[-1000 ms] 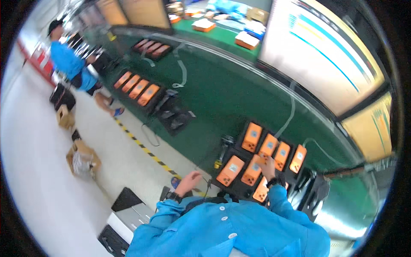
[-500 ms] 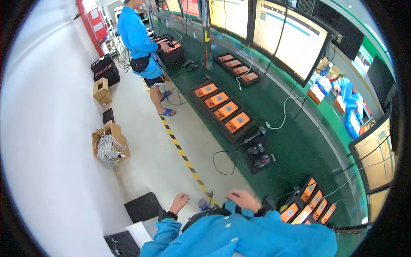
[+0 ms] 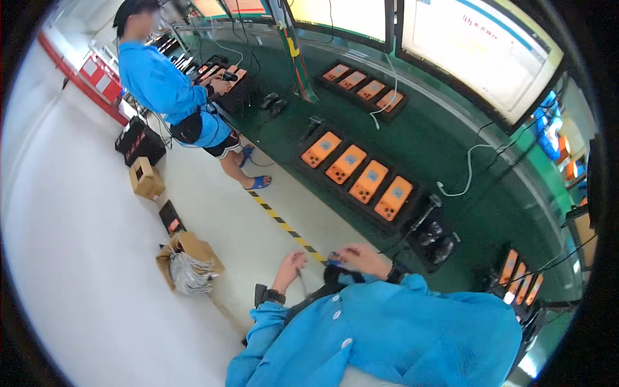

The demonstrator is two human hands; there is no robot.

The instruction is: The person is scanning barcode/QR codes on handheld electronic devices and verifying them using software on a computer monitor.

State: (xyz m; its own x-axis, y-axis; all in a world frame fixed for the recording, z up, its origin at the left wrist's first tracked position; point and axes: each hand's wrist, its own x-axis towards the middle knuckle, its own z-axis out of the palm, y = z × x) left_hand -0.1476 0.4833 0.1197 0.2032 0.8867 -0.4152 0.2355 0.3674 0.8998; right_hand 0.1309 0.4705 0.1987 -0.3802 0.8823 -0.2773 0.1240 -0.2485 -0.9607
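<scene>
My left hand (image 3: pixel 290 271) hangs in front of my waist, its fingers curled in. Whatever it might hold is hidden or too small to make out. To its right, my right hand (image 3: pixel 364 259) is bent inward before my belly with the fingers drawn together, and its grip is hidden too. Both hands are off the green bench. A blue sandal (image 3: pixel 334 259) shows on the floor between them. Nearest on the bench to my right hand is a black tray (image 3: pixel 429 248) with dark handheld tools. Past it, a black foam tray (image 3: pixel 332 188) carries several orange phones (image 3: pixel 367 182).
A co-worker (image 3: pixel 161 90) in blue stands at the far left of the green bench (image 3: pixel 284 138). Monitors (image 3: pixel 480 58) line its back. More orange phones (image 3: pixel 371 89) lie behind and at right. On the floor are a cable-filled carton (image 3: pixel 187 258), another carton (image 3: pixel 147 179) and striped tape (image 3: pixel 284 226).
My view has shifted forward along the bench and turned. The co-worker and middle phone tray appear nearer, and the right-hand phones have slid toward the edge. My hands stay before my waist.
</scene>
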